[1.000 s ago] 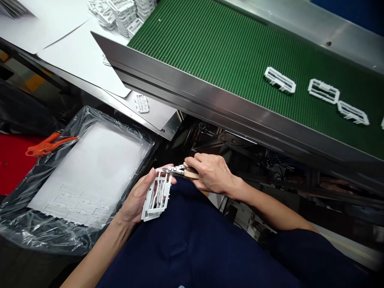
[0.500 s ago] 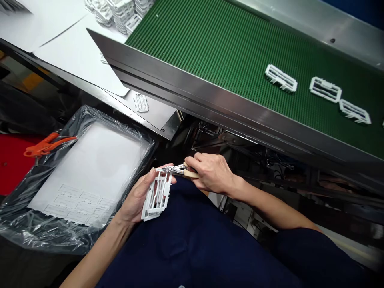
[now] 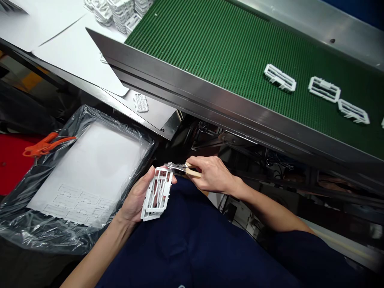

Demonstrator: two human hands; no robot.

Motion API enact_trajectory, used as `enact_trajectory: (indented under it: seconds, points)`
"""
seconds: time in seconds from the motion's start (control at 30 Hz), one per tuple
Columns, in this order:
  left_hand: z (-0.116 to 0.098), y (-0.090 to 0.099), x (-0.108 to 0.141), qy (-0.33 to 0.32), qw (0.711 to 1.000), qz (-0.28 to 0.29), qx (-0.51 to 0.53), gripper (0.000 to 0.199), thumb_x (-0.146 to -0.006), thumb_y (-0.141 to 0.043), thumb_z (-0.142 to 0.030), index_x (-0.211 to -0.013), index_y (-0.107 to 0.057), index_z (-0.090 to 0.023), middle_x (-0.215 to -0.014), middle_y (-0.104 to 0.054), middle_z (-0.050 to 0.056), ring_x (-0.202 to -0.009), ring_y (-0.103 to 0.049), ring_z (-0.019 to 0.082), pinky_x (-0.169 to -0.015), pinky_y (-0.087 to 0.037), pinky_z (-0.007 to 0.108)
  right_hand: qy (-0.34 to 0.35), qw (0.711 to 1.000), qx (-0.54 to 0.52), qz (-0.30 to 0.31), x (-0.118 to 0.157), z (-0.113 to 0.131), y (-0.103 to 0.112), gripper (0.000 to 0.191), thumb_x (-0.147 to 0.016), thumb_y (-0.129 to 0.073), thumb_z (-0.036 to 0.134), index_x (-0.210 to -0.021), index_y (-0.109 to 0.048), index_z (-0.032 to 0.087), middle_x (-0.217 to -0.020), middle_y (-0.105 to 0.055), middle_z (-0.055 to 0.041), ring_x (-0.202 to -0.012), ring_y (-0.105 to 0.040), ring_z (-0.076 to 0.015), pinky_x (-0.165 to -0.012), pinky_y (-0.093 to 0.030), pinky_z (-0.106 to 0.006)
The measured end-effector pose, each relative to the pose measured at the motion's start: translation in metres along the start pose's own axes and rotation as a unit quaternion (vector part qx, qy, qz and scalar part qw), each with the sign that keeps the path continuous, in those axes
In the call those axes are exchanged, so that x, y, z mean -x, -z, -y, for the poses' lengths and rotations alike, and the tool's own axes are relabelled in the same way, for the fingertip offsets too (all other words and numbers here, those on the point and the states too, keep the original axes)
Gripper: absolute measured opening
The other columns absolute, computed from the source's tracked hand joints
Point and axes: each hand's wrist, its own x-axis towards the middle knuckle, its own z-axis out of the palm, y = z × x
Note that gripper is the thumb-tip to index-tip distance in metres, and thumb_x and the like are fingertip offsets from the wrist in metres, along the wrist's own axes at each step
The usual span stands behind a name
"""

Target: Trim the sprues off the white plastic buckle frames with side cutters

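My left hand [image 3: 135,200] is closed around white plastic frames [image 3: 156,191], held tilted in front of my dark blue clothing; they look like two, one lying over the other. Cream-handled nippers [image 3: 181,168] are gripped in my right hand [image 3: 214,174]. Their metal jaws sit at the upper edge of the plastic frames, close to my left fingertips. Whether the jaws touch the plastic I cannot tell. The fingers of my left hand behind the frames are partly hidden.
Several similar frames [image 3: 280,78] lie on the green conveyor belt [image 3: 210,48], behind its metal side rail [image 3: 180,86]. At left, a plastic-lined box [image 3: 120,160] contains white sheet and parts; orange-handled cutters [image 3: 45,145] rest at its edge. Stacked white parts [image 3: 120,16] stand on the table.
The nippers have shifted slightly up and left off the top bar of the frames, and their handles are wider apart. My left hand and the frames stay nearly where they were.
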Motion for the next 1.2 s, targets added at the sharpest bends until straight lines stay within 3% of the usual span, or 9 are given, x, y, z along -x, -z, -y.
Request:
enact_trajectory:
  seconds: [0.27, 0.4, 0.47, 0.6, 0.67, 0.73, 0.83, 1.1, 1.2]
  points:
    - [-0.002, 0.003, -0.003, 0.009, 0.999, 0.017, 0.043, 0.038, -0.094, -0.04, -0.037, -0.121, -0.056, -0.017, -0.093, -0.067, 0.01, -0.067, -0.067, 0.016, -0.058, -0.058, 0.026, -0.101, 0.983, -0.152, 0.007, -0.005, -0.003, -0.005, 0.02, -0.082, -0.051, 0.04, -0.077, -0.051, 0.02, -0.063, -0.053, 0.0046, -0.054, -0.044, -0.0089, -0.053, -0.028, -0.021]
    - [-0.003, 0.007, -0.009, -0.006, 0.997, 0.033, 0.064, 0.037, -0.095, -0.037, -0.036, -0.122, -0.056, -0.019, -0.096, -0.067, 0.01, -0.071, -0.067, 0.017, -0.056, -0.057, 0.025, -0.151, 0.943, -0.295, 0.011, -0.012, -0.008, -0.019, 0.025, -0.079, -0.056, 0.043, -0.078, -0.051, 0.019, -0.069, -0.054, 0.003, -0.061, -0.047, -0.01, -0.057, -0.034, -0.022]
    - [-0.004, 0.009, -0.013, -0.018, 0.997, 0.032, 0.068, 0.037, -0.095, -0.036, -0.036, -0.121, -0.056, -0.019, -0.096, -0.068, 0.011, -0.073, -0.067, 0.017, -0.056, -0.057, 0.025, -0.177, 0.871, -0.452, 0.077, -0.013, -0.01, -0.025, 0.025, -0.076, -0.06, 0.041, -0.086, -0.054, 0.018, -0.079, -0.058, 0.0004, -0.07, -0.052, -0.0112, -0.061, -0.039, -0.022]
    - [-0.004, 0.01, -0.017, -0.032, 0.997, 0.028, 0.065, 0.037, -0.095, -0.037, -0.036, -0.121, -0.056, -0.019, -0.096, -0.068, 0.011, -0.075, -0.067, 0.018, -0.054, -0.057, 0.025, -0.26, 0.643, -0.701, 0.164, -0.01, -0.012, -0.039, 0.032, -0.073, -0.065, 0.037, -0.097, -0.055, 0.018, -0.093, -0.061, -0.0038, -0.077, -0.057, -0.0119, -0.065, -0.045, -0.024]
    - [-0.004, 0.01, -0.018, -0.031, 0.997, 0.03, 0.067, 0.036, -0.095, -0.038, -0.036, -0.121, -0.057, -0.02, -0.097, -0.068, 0.01, -0.075, -0.067, 0.018, -0.054, -0.057, 0.025, -0.278, 0.584, -0.746, 0.158, -0.007, -0.012, -0.047, 0.029, -0.071, -0.069, 0.034, -0.091, -0.055, 0.017, -0.082, -0.06, -0.0017, -0.066, -0.054, -0.0093, -0.061, -0.044, -0.023]
    - [-0.004, 0.01, -0.019, -0.029, 0.997, 0.032, 0.071, 0.035, -0.094, -0.039, -0.036, -0.121, -0.057, -0.02, -0.098, -0.068, 0.009, -0.075, -0.067, 0.018, -0.054, -0.057, 0.026, -0.266, 0.558, -0.772, 0.148, -0.004, -0.012, -0.056, 0.027, -0.069, -0.071, 0.03, -0.083, -0.053, 0.017, -0.071, -0.057, 0.0018, -0.055, -0.047, -0.0064, -0.055, -0.042, -0.021]
    - [-0.004, 0.011, -0.019, -0.033, 0.996, 0.035, 0.071, 0.036, -0.095, -0.039, -0.036, -0.122, -0.056, -0.02, -0.1, -0.068, 0.01, -0.077, -0.067, 0.019, -0.056, -0.058, 0.027, -0.237, 0.564, -0.781, 0.127, 0.0, -0.007, -0.064, 0.027, -0.069, -0.072, 0.029, -0.078, -0.049, 0.016, -0.064, -0.052, 0.0036, -0.051, -0.042, -0.0049, -0.05, -0.038, -0.019]
    - [-0.004, 0.012, -0.024, -0.044, 0.996, 0.045, 0.063, 0.036, -0.094, -0.04, -0.037, -0.124, -0.054, -0.021, -0.101, -0.068, 0.01, -0.067, -0.067, 0.019, -0.06, -0.058, 0.034, -0.174, 0.657, -0.73, 0.072, 0.005, 0.021, -0.068, 0.04, -0.064, -0.077, 0.034, -0.085, -0.047, 0.018, -0.07, -0.057, 0.0019, -0.061, -0.054, -0.0109, -0.055, -0.043, -0.022]
    - [-0.003, 0.012, -0.026, -0.043, 0.996, 0.049, 0.068, 0.035, -0.094, -0.041, -0.036, -0.123, -0.054, -0.022, -0.1, -0.068, 0.009, -0.07, -0.067, 0.02, -0.06, -0.058, 0.037, -0.149, 0.712, -0.686, 0.016, 0.006, 0.029, -0.071, 0.037, -0.063, -0.076, 0.034, -0.08, -0.048, 0.018, -0.069, -0.054, 0.0038, -0.062, -0.054, -0.0103, -0.059, -0.044, -0.023]
